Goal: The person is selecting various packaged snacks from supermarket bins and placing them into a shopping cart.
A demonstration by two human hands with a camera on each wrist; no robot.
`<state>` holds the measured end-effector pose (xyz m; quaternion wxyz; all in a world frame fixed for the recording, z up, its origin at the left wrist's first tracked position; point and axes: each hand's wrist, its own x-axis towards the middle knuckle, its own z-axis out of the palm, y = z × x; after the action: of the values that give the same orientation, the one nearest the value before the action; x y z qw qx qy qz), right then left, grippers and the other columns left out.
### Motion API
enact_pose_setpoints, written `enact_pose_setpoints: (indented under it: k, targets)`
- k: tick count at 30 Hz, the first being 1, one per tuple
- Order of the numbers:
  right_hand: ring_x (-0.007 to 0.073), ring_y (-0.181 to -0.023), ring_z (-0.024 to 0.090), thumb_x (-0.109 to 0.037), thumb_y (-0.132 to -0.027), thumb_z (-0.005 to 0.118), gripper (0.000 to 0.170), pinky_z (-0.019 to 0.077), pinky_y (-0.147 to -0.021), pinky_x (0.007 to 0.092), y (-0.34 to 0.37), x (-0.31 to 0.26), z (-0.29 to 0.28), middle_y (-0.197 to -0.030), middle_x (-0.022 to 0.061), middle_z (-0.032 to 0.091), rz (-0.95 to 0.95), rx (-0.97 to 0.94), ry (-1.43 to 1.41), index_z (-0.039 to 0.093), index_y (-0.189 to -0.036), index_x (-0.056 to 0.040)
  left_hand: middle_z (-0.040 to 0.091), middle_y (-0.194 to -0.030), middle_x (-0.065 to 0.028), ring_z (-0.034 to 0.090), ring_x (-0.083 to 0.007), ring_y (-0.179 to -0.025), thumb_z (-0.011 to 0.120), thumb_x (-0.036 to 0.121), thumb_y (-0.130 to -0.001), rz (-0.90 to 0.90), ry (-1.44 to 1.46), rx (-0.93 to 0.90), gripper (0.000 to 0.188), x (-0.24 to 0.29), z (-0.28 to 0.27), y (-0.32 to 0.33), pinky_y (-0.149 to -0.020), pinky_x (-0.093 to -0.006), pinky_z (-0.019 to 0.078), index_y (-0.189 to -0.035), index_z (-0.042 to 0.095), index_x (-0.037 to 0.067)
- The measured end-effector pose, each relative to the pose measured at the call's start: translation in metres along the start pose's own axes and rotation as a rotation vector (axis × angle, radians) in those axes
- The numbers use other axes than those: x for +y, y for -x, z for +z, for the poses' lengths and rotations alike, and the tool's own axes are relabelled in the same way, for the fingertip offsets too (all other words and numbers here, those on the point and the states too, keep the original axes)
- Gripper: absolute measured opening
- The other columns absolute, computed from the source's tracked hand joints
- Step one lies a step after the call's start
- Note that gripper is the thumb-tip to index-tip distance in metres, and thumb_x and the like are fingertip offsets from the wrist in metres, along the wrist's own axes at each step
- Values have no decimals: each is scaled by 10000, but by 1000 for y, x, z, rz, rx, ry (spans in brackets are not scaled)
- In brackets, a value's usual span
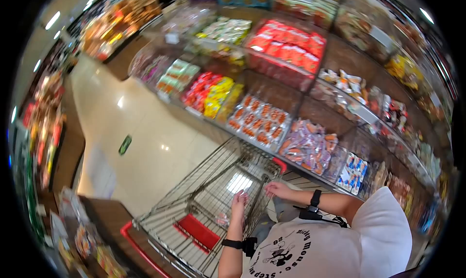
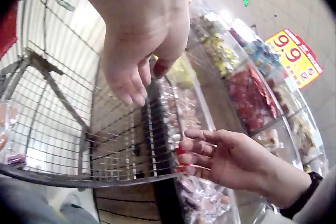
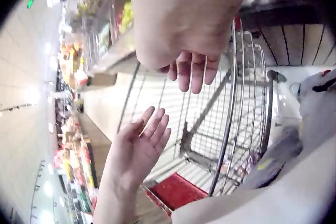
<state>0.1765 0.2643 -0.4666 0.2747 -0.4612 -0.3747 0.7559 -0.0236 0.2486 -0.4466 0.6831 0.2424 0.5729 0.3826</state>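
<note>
Both hands hang over a wire shopping cart [image 1: 213, 157], apart from each other and holding nothing. My left hand [image 1: 238, 204] has its fingers loosely bent above the basket; the left wrist view shows them pointing down beside the cart's side wires. Nearer the bins, my right hand [image 1: 279, 190] is held with relaxed, slightly spread fingers close to the cart's red corner [image 1: 280, 165]. A red panel [image 1: 198, 233] lies at the handle end. Inside the cart, clear-wrapped packages [image 2: 8, 134] sit low in one corner.
Tiered clear bins of wrapped snacks run along the right, including red packets [image 1: 286, 45], yellow bags [image 1: 218, 96] and purple-orange packs [image 1: 308, 146]. More shelves [image 1: 46, 132] stand left across the aisle floor [image 1: 109, 127]. The cart's red handle [image 1: 141, 251] is near a brown display.
</note>
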Motion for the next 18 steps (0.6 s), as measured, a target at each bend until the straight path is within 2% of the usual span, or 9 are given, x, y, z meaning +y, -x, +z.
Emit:
enact_pose_setpoints:
  k: [3, 6, 9, 10, 13, 14, 15, 16, 18]
  targets:
    - [119, -626, 506, -77, -775, 362, 150, 414, -553, 223, 20, -33, -54, -735, 77, 527, -404, 222, 98, 441, -882, -8, 484, -968, -112, 482, -162, -848, 343, 127, -797, 61, -41, -182, 283, 26, 59, -14, -711, -236, 379, -1060, 378, 28]
    - [113, -600, 497, -84, -765, 363, 156, 402, -530, 199, 23, -45, -116, -740, 86, 530, -253, 598, -78, 443, -875, -8, 473, -977, -133, 479, -175, -856, 330, 112, -802, 78, -99, -322, 284, 50, 117, -23, -735, -253, 383, -1062, 369, 5]
    - [104, -581, 486, -100, -756, 374, 192, 385, -503, 170, 56, -123, -125, -730, 68, 525, -150, 494, -170, 447, -916, -22, 458, -997, -129, 473, -174, -869, 336, 100, -799, 98, -86, -344, 286, 57, 166, -44, -747, -257, 382, -1063, 364, -8]
    - [96, -659, 473, -169, -756, 383, 260, 380, -562, 175, 43, -104, -152, -782, 54, 502, -117, 306, -124, 435, -979, -46, 445, -1014, -125, 467, -176, -881, 355, 95, -796, 79, -64, -334, 317, 53, 178, -58, -753, -255, 377, -1086, 327, -29]
    - [100, -778, 443, -230, -752, 383, 321, 367, -651, 198, 24, -80, -178, -883, 52, 456, -70, 176, -170, 417, -1023, -61, 445, -1002, -157, 467, -217, -888, 409, 57, -753, 273, -448, -196, 390, 36, 214, -102, -759, -275, 369, -1097, 264, -54]
    - [105, -858, 403, -286, -749, 382, 359, 343, -708, 221, -10, -28, -194, -939, 50, 414, -40, 303, -247, 412, -1030, -66, 441, -994, -179, 463, -243, -889, 423, 43, -732, 397, -581, -169, 403, 32, 225, -115, -761, -288, 363, -1082, 254, -62]
    - [66, -647, 412, -219, -735, 411, 155, 336, -566, 198, -12, -36, -185, -677, -24, 461, -35, 452, -312, 487, -777, -91, 437, -987, -201, 460, -270, -891, 436, 29, -711, 517, -714, -142, 417, 28, 234, -126, -763, -300, 357, -1067, 243, -70]
    - [72, -637, 417, -195, -730, 417, 128, 337, -553, 215, -20, -27, -189, -675, -12, 459, -141, 357, -241, 468, -762, -82, 434, -979, -224, 456, -296, -893, 450, 14, -690, 636, -848, -117, 432, 27, 242, -135, -765, -312, 351, -1052, 233, -79]
    - [85, -617, 425, -172, -711, 441, 109, 340, -537, 236, -44, -7, -199, -670, 8, 455, -225, 223, -305, 441, -741, -67, 428, -950, -257, 447, -341, -878, 452, -9, -657, 507, -922, -72, 408, 53, 269, -126, -755, -339, 345, -1001, 245, -78]
